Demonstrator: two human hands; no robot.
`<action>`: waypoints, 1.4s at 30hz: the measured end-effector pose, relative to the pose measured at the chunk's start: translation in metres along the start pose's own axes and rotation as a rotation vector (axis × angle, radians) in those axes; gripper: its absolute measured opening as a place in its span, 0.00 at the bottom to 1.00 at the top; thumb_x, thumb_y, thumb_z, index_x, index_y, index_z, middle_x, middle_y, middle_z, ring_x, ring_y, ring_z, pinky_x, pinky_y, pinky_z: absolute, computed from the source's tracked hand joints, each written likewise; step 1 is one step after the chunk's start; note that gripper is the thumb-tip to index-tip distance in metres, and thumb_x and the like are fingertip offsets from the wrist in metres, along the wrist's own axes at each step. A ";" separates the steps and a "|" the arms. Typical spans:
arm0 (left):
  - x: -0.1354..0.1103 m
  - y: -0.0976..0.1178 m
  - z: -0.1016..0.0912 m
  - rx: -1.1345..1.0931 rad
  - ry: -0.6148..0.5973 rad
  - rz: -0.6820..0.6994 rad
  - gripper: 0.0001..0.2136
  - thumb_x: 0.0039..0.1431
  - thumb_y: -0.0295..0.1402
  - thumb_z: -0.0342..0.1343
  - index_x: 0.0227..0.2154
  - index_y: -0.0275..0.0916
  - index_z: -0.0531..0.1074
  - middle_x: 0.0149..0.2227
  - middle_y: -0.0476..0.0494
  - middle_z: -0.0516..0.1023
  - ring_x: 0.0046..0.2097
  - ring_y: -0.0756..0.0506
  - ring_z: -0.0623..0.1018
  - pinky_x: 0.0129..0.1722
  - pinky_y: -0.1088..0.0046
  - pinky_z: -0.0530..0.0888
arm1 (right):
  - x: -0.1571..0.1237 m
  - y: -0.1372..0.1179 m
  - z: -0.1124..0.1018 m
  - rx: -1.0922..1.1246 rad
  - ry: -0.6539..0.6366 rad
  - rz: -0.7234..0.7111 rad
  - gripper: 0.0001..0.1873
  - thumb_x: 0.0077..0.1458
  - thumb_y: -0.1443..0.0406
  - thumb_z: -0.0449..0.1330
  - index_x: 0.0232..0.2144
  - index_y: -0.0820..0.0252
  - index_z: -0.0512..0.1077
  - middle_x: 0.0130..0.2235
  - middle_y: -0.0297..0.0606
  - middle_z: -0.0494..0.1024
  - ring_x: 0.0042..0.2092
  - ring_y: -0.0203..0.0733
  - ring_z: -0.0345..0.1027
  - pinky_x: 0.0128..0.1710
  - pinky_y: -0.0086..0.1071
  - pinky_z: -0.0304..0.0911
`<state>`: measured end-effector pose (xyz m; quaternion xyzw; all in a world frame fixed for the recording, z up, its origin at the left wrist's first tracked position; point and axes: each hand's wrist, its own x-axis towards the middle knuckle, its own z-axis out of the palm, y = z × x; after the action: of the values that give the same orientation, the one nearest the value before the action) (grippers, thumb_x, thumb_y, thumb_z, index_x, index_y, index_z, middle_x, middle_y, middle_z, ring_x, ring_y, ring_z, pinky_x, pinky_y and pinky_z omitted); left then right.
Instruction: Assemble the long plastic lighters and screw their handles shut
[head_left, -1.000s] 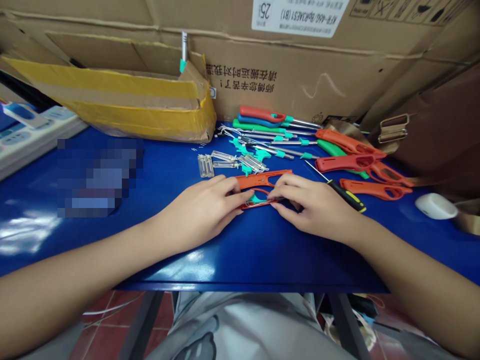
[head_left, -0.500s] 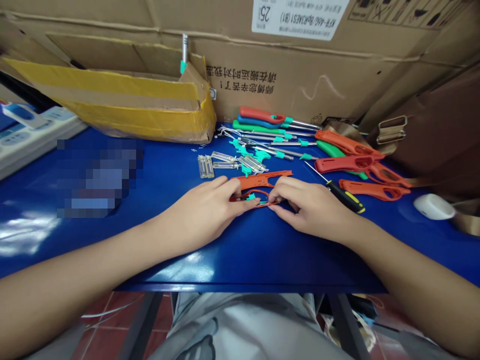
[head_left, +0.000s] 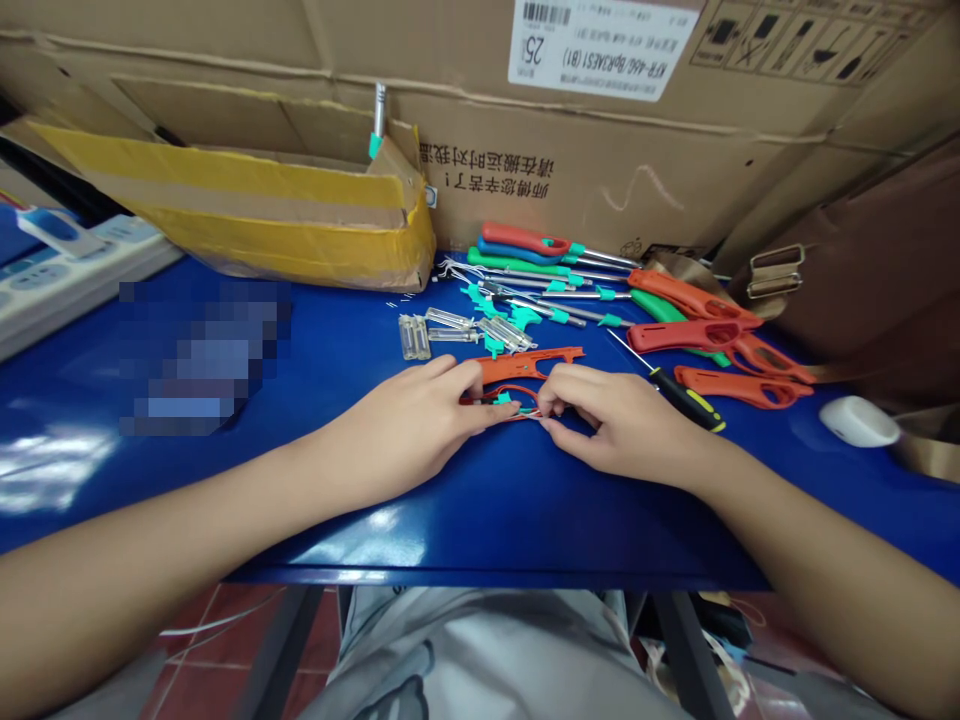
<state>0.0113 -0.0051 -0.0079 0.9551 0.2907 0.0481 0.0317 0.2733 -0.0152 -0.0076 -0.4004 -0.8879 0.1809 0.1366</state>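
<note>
My left hand (head_left: 431, 410) is closed on an orange lighter half-shell (head_left: 517, 390) lying on the blue table, thumb pressed on it near a green trigger piece (head_left: 504, 402). My right hand (head_left: 611, 415) pinches a thin pale wire (head_left: 534, 415) at the shell's right end; the fingers partly hide it. Just behind both hands lies another orange half-shell (head_left: 532, 363). Farther back are several clear fuel tanks (head_left: 415, 337), green triggers (head_left: 525, 314) and metal lighter tubes (head_left: 555, 306).
Red and orange lighter casings (head_left: 694, 333) and a black-yellow screwdriver (head_left: 686, 398) lie to the right, beside a white rounded object (head_left: 859, 421). A yellow-taped carton (head_left: 300, 225) stands back left, near a power strip (head_left: 82, 275). A large cardboard box (head_left: 600, 140) walls the back.
The view has shifted slightly. My right fingertips have moved a little at the shell's end, and a pale strand now shows there. My left hand keeps its hold.
</note>
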 end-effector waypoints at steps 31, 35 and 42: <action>-0.002 0.008 0.007 0.064 0.027 0.051 0.21 0.70 0.28 0.50 0.63 0.49 0.70 0.44 0.38 0.73 0.42 0.40 0.71 0.41 0.62 0.74 | -0.002 0.011 -0.008 0.284 -0.066 0.169 0.08 0.62 0.67 0.59 0.45 0.55 0.69 0.31 0.29 0.75 0.27 0.32 0.65 0.28 0.27 0.60; -0.001 0.001 0.008 0.001 0.065 0.067 0.18 0.72 0.31 0.49 0.60 0.47 0.72 0.45 0.39 0.75 0.44 0.41 0.74 0.43 0.63 0.73 | -0.003 0.010 -0.009 0.343 -0.079 0.246 0.14 0.60 0.67 0.61 0.47 0.54 0.65 0.35 0.29 0.74 0.26 0.30 0.64 0.27 0.26 0.60; 0.002 -0.012 0.002 -0.217 0.167 0.028 0.14 0.68 0.35 0.58 0.54 0.43 0.76 0.47 0.43 0.80 0.46 0.43 0.78 0.47 0.64 0.73 | 0.002 0.004 0.000 0.169 0.127 0.195 0.08 0.59 0.63 0.64 0.40 0.57 0.70 0.37 0.31 0.72 0.26 0.30 0.57 0.28 0.28 0.56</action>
<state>0.0065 0.0063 -0.0111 0.9427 0.2722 0.1590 0.1096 0.2747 -0.0117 -0.0087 -0.4827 -0.8157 0.2419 0.2078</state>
